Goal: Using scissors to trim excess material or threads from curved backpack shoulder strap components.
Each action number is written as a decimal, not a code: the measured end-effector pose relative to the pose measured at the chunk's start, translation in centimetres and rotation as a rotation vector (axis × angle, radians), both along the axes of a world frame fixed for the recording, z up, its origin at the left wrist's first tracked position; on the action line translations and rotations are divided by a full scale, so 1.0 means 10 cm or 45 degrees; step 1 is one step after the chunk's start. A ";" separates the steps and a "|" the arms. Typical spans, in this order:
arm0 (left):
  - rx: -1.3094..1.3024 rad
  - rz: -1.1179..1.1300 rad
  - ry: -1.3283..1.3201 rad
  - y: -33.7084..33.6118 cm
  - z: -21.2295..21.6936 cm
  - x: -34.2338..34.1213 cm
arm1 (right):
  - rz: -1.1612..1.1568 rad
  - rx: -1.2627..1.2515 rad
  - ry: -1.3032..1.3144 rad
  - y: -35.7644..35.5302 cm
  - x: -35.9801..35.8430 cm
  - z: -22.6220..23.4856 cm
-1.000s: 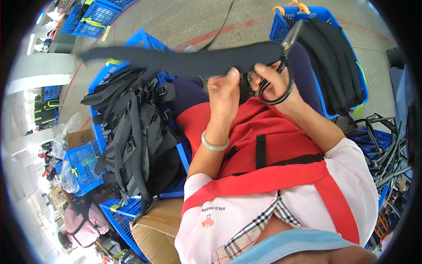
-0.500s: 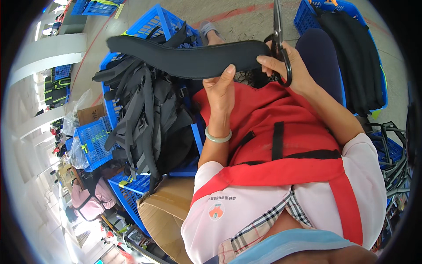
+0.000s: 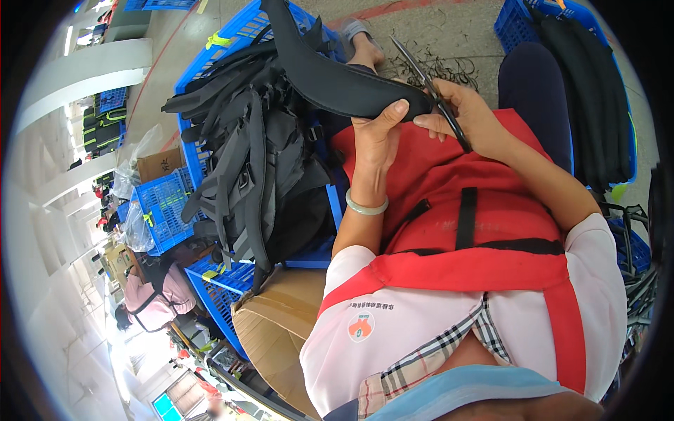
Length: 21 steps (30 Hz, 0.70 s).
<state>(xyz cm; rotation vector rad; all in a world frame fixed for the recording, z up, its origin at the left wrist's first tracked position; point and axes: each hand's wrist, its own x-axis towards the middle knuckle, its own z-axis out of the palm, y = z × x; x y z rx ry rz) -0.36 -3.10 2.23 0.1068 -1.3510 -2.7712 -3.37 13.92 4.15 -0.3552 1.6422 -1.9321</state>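
A curved, black padded shoulder strap (image 3: 330, 83) slants from the upper middle down toward my lap. My left hand (image 3: 378, 139) is closed on its near end, thumb on top. In my right hand (image 3: 469, 116) is a pair of scissors (image 3: 449, 118) with dark handles, held right beside that end of the strap. The blades point up and to the left, and seem to lie together. My right thumb and fingertips are close to the strap's end; whether they touch it I cannot tell.
A blue crate (image 3: 188, 151) on the left is heaped with black and grey straps (image 3: 239, 175). Another blue crate (image 3: 512, 31) at right holds black padded pieces (image 3: 590, 98). Dark trimmings (image 3: 449, 67) litter the floor ahead. An open cardboard box (image 3: 277, 316) stands at lower left.
The strap has swung from nearly level to steeply slanted, its free end now up and away. The scissors have tipped from upright toward the left. The whole view has shifted slightly.
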 end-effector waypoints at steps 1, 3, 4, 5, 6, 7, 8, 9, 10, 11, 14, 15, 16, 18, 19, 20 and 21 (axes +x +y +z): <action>0.004 0.001 -0.004 -0.02 -0.01 0.00 | 0.001 0.004 -0.004 0.02 -0.01 0.02; -0.035 0.051 0.007 -0.06 -0.02 -0.01 | 0.077 0.232 -0.039 0.09 -0.03 0.10; -0.031 0.049 0.001 -0.07 -0.02 -0.02 | 0.075 0.236 -0.046 0.14 -0.04 0.08; -0.007 0.051 -0.001 -0.08 -0.02 -0.04 | 0.094 0.359 0.161 0.23 -0.04 0.04; 0.014 0.058 -0.004 -0.11 -0.02 -0.05 | 0.118 0.476 0.368 0.30 -0.03 0.01; 0.007 0.052 -0.008 -0.14 -0.03 -0.05 | 0.159 0.477 0.272 0.37 -0.02 0.01; 0.008 0.054 -0.015 -0.17 -0.05 -0.05 | 0.162 0.478 0.265 0.43 -0.01 0.03; 0.024 0.044 -0.014 -0.18 -0.07 -0.05 | 0.219 0.554 0.287 0.49 0.03 0.11; 0.039 0.035 -0.013 -0.18 -0.10 -0.04 | 0.276 0.630 0.310 0.53 0.06 0.14; 0.042 0.036 -0.020 -0.17 -0.11 -0.04 | 0.318 0.639 0.248 0.57 0.08 0.11; 0.043 0.018 -0.085 -0.13 -0.11 -0.01 | 0.427 0.788 0.245 0.61 0.07 0.21; 0.052 0.021 -0.085 -0.11 -0.12 0.00 | 0.423 0.789 0.239 0.61 0.08 0.19; 0.059 0.025 -0.084 -0.09 -0.13 0.01 | 0.379 0.755 0.268 0.59 0.09 0.16; 0.046 0.011 -0.084 -0.08 -0.12 0.02 | 0.335 0.719 0.296 0.58 0.09 0.14; 0.032 0.001 -0.080 -0.09 -0.11 0.03 | 0.336 0.707 0.324 0.58 0.09 0.15; 0.031 0.002 -0.082 -0.09 -0.10 0.05 | 0.338 0.695 0.353 0.57 0.09 0.15; 0.033 -0.006 -0.091 -0.08 -0.10 0.07 | 0.340 0.692 0.351 0.57 0.10 0.13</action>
